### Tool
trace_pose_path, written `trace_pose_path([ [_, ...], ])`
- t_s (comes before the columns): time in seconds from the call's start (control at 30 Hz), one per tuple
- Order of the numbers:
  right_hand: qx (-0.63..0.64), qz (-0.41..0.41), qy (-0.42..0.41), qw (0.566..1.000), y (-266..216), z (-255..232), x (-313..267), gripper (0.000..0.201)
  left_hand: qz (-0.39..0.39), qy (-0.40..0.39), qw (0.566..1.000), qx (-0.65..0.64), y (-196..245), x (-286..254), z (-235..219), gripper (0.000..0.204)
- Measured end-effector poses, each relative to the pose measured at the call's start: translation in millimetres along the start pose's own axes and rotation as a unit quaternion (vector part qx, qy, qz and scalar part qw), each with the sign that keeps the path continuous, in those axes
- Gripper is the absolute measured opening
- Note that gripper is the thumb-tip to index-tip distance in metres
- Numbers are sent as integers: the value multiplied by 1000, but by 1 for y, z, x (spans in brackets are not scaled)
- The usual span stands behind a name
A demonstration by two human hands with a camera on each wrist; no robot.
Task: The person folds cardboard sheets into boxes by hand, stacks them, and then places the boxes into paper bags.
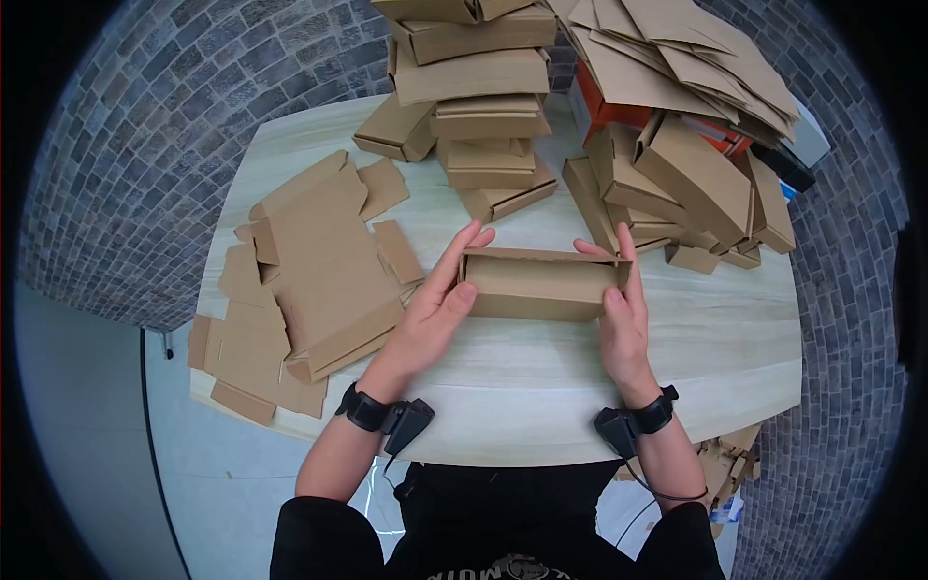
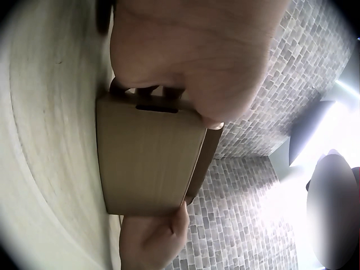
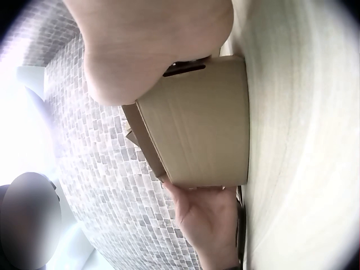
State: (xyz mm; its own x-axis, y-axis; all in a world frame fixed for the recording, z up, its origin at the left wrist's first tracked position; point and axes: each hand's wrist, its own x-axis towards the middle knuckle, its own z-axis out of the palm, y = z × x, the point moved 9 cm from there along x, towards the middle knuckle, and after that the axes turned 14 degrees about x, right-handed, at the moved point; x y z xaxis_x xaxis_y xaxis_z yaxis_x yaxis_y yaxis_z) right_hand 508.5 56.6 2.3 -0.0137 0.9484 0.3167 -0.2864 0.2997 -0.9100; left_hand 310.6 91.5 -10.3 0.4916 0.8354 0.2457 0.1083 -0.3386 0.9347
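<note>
A small brown cardboard box [image 1: 536, 292] stands on the table in front of the person, its top uncovered and a flap raised along its far side. At its left end, the left hand [image 1: 440, 307] holds it, thumb at the near corner and fingers stretched along the end wall. Mirroring this, the right hand [image 1: 623, 319] holds the right end with its thumb on the rim. In the left wrist view the box's plain front [image 2: 149, 157] shows, with a dark slot by the left palm. The right wrist view shows a similar slot near the right palm.
Flat, unfolded cardboard blanks [image 1: 333, 271] lie on the left of the table [image 1: 512, 387]. Folded boxes [image 1: 474, 92] are stacked high at the back. More boxes [image 1: 691, 179] pile up at the right, beside flat sheets [image 1: 677, 58] on an orange box [image 1: 599, 106].
</note>
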Motion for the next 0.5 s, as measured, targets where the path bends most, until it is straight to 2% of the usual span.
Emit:
trace_pose_path([
  [0.2, 22, 15, -1, 1000, 4, -3, 2, 67, -16, -5, 1000, 14, -2, -2, -1, 75],
  [0.37, 21, 16, -1, 1000, 5, -8, -1, 65, -42, 3, 999, 13, -8, -4, -1, 68],
  [0.5, -26, 24, -22, 999, 4, -13, -1, 66, -42, 5, 999, 34, -5, -3, -2, 67],
])
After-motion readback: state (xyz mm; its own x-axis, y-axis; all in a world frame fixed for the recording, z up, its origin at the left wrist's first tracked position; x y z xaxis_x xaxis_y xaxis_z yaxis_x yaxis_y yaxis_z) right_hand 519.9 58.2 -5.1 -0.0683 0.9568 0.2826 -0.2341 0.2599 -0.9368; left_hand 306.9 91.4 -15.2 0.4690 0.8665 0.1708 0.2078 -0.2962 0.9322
